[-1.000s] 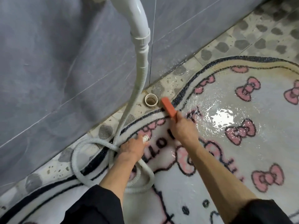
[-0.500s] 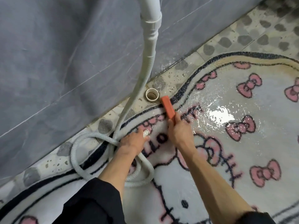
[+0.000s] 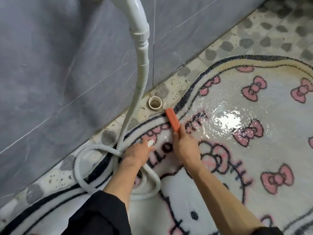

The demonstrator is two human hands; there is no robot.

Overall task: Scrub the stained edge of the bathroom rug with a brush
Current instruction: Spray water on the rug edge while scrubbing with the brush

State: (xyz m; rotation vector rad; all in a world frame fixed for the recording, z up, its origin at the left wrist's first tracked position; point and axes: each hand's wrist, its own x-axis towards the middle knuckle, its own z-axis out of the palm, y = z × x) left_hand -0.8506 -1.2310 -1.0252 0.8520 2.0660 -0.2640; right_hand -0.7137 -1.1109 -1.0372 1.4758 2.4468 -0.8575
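Drawn back, right hand (image 3: 185, 146) works one brush (image 3: 172, 119); left hand (image 3: 136, 153) holds one hose (image 3: 142, 78).

Speckled tile floor (image 3: 250, 43), wet rug (image 3: 254, 167) flat on it, hose (image 3: 143, 65) looped across both

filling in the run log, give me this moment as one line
step: edge scrub | right hand: grips orange brush, tip at rug border | left hand: holds hose end on rug | rug: wet
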